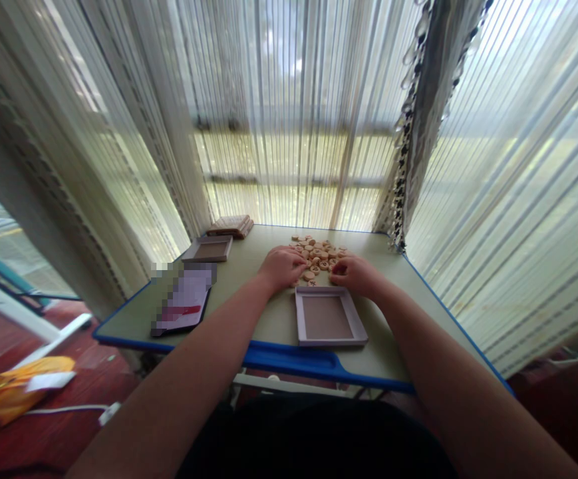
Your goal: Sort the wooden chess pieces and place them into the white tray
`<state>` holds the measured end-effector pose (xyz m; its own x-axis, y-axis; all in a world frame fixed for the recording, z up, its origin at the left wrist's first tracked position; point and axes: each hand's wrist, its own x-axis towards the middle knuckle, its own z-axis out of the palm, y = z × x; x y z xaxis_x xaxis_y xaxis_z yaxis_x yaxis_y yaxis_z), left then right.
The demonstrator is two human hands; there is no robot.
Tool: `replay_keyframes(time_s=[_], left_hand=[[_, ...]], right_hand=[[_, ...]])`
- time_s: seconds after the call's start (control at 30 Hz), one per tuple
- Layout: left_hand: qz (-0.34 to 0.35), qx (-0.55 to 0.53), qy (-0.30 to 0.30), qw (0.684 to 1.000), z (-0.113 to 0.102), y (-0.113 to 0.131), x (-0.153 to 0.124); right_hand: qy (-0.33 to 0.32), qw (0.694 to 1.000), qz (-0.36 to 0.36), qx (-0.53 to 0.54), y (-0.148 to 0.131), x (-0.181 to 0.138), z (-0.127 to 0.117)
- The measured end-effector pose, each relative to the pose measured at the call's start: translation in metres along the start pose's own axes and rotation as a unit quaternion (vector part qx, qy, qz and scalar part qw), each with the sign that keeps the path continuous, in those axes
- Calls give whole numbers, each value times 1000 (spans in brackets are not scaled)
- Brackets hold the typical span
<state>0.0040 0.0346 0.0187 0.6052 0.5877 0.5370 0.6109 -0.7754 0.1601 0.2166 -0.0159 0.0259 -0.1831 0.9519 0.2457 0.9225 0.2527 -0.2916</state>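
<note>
A heap of round wooden Chinese chess pieces (317,253), some with dark characters on top, lies loose on the table. My left hand (283,267) rests at the heap's left side, its fingers curled together; whatever may be in them is hidden. At the right edge, my right hand (352,274) has thumb and fingers closed on a Chinese chess piece, mostly covered by the fingertips. Just in front of the pieces, between my forearms, sits a shallow open box (326,318) with pale walls and a brown bottom, holding nothing.
The pale table (269,326) has a raised blue edge. On its left are a tablet-like device (183,303), partly pixelated, another shallow box part (211,249) and a folded board or stack (230,225). Sheer curtains (293,120) hang close behind. An orange bag (29,386) lies at lower left.
</note>
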Motion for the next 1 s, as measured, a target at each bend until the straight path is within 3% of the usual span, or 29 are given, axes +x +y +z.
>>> replay_keyframes(time_s=[0.2, 0.37, 0.53, 0.67, 0.8, 1.0], left_hand=[[-39, 20, -28, 999, -3, 8, 0], [-78, 20, -16, 997, 0, 12, 1], [-58, 7, -19, 998, 5, 9, 1], [-49, -7, -37, 998, 5, 7, 0], [-32, -9, -35, 999, 4, 9, -1], [-1, -16, -48, 999, 2, 11, 0]], right_hand=[[23, 999, -22, -30, -7, 0, 0], [21, 999, -36, -10, -11, 2, 4], [112, 993, 19, 4, -6, 2, 7], [137, 990, 27, 18, -3, 4, 9], [119, 993, 12, -1, -1, 6, 13], [37, 999, -12, 23, -5, 4, 16]])
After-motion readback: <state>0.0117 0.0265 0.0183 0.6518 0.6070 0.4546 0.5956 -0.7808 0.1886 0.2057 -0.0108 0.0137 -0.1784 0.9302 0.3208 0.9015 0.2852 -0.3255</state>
